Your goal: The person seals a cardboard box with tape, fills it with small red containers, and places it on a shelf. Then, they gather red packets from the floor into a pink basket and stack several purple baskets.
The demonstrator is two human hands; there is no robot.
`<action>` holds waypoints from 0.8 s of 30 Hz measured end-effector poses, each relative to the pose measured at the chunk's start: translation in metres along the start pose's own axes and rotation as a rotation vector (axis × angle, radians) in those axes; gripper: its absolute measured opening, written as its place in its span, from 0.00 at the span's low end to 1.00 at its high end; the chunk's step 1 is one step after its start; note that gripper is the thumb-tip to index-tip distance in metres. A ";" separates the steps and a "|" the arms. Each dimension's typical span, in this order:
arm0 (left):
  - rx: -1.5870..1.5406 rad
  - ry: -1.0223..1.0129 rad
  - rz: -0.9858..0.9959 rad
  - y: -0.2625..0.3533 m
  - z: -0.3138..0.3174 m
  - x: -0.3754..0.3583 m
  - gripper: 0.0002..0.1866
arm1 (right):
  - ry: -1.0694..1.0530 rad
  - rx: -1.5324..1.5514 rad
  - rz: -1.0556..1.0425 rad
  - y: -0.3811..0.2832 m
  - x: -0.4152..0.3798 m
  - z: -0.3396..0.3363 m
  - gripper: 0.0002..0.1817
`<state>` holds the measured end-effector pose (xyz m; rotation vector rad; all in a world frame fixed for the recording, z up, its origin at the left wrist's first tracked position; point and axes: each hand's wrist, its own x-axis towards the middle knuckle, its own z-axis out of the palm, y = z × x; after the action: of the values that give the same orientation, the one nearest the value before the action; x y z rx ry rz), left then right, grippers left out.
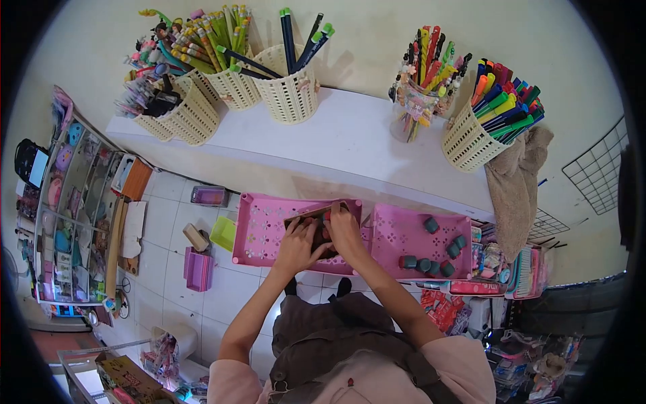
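A brown box (326, 254) with dark and reddish items inside stands in the left pink tray (259, 230). My left hand (297, 246) lies over the box's left part, its fingers spread. At the box's right side is my right hand (342, 232), its fingers bent over the rim and partly inside; what they may hold is hidden. Several small dark green, round items, one of them a green piece (431, 225), lie in the right pink tray (396, 236).
Behind the trays runs a white shelf (356, 135) bearing a pencil basket (289, 94), a marker basket (474, 138) and a clear jar (406, 124). A brown cloth (515, 195) hangs over its right end. A lime green bin (223, 233) and purple bins (198, 269) stand on the floor.
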<state>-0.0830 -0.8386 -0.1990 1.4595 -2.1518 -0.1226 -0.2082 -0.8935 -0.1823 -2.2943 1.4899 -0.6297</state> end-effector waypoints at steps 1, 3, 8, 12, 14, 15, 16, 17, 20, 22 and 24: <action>-0.014 -0.019 -0.033 0.001 -0.002 0.000 0.29 | -0.016 0.044 0.004 0.004 0.001 0.004 0.16; -0.047 -0.045 -0.048 0.003 -0.002 0.001 0.30 | -0.020 0.036 -0.023 0.014 0.001 0.020 0.15; -0.003 -0.135 -0.040 -0.002 -0.001 0.005 0.33 | -0.112 0.054 -0.006 0.011 -0.002 0.024 0.08; 0.028 -0.104 0.015 -0.004 0.005 0.005 0.34 | -0.153 0.298 -0.053 0.019 -0.005 -0.012 0.07; 0.020 -0.102 -0.029 -0.001 0.002 0.006 0.33 | 0.052 0.542 0.083 0.049 -0.019 -0.043 0.07; 0.045 -0.131 -0.014 0.001 -0.002 0.006 0.34 | 0.152 0.423 0.200 0.070 -0.028 -0.068 0.06; 0.068 -0.161 0.003 0.002 -0.004 0.006 0.34 | 0.224 0.296 0.279 0.083 -0.036 -0.094 0.06; 0.070 -0.156 0.003 0.003 -0.004 0.008 0.34 | 0.279 0.182 0.410 0.118 -0.045 -0.097 0.09; 0.115 -0.211 0.024 0.005 0.000 0.011 0.35 | 0.330 -0.274 0.355 0.184 -0.070 -0.091 0.11; 0.165 -0.167 0.044 0.007 0.000 0.012 0.36 | 0.176 -0.225 0.473 0.200 -0.076 -0.087 0.20; 0.195 -0.176 0.074 0.011 -0.005 0.015 0.32 | 0.240 -0.255 0.439 0.207 -0.082 -0.080 0.21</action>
<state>-0.0942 -0.8459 -0.1852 1.5224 -2.4145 -0.0148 -0.4385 -0.9037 -0.2331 -2.0045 2.2153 -0.6295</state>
